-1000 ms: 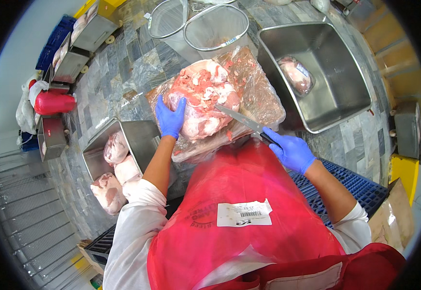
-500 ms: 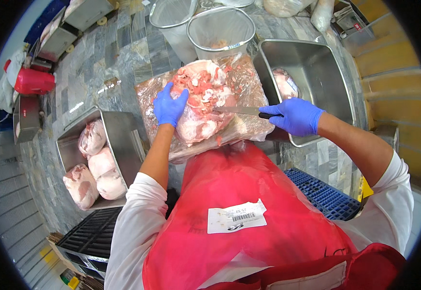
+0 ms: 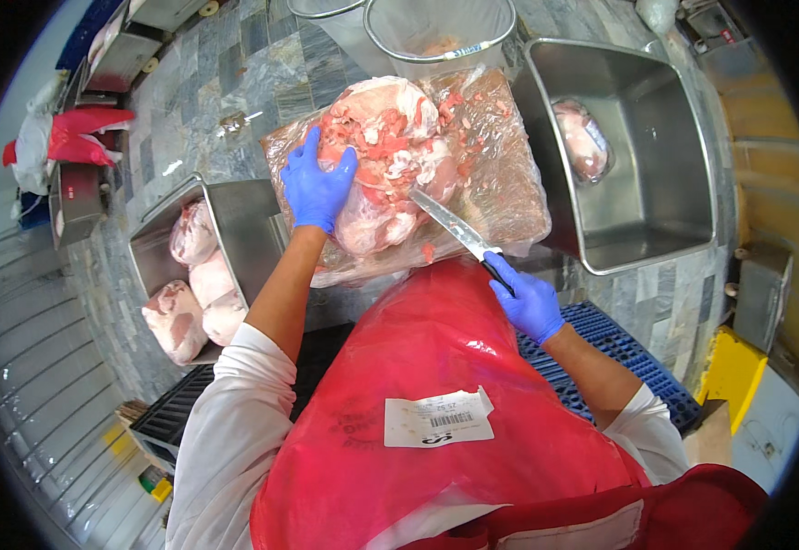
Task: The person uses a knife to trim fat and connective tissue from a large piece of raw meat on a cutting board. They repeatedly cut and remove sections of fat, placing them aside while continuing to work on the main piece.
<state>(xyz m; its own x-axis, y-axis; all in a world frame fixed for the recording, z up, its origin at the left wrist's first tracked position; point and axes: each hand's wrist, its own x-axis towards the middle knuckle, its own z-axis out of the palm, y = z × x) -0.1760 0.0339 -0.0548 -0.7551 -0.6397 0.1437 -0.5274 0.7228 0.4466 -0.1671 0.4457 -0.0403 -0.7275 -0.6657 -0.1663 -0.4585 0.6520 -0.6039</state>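
While the left hand (image 3: 315, 190) rests on the meat (image 3: 394, 165) with its fingers spread wide, the right hand's (image 3: 529, 302) fingers are curled around the knife (image 3: 452, 222). The meat sits under the left fingers, on a plastic-covered board (image 3: 512, 188). The blade points away from the right fingers. If the slippery-looking meat slid, the knife could nick the nearby left fingers.
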